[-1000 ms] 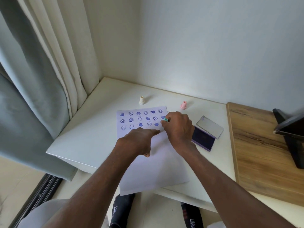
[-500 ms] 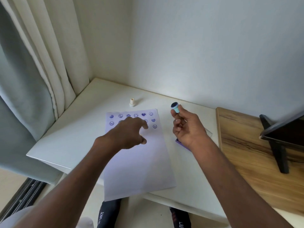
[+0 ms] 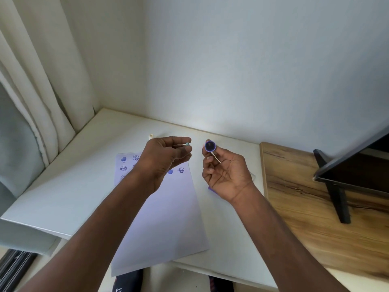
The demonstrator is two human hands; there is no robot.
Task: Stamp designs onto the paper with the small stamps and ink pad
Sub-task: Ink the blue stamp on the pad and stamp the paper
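Observation:
The white paper (image 3: 166, 211) lies on the white table (image 3: 69, 186), with purple smiley and heart prints across its far end. My right hand (image 3: 225, 171) is raised above the table and pinches a small stamp (image 3: 210, 146), whose dark inked round face is turned toward me. My left hand (image 3: 164, 159) hovers over the prints and pinches a tiny teal piece (image 3: 187, 144) just left of the stamp. A cream stamp (image 3: 151, 135) stands behind my left hand. Only a purple corner of the ink pad (image 3: 211, 189) shows under my right hand.
A wooden board (image 3: 311, 218) lies along the table's right side, with a dark screen on a black stand (image 3: 341, 197) on it. Curtains (image 3: 31, 102) hang at the left and a white wall rises behind the table. The paper overhangs the table's near edge.
Both hands lifted off the paper. My right hand turned the stamp face up toward me. My left hand rose beside it and now pinches a teal piece. The view tilted upward.

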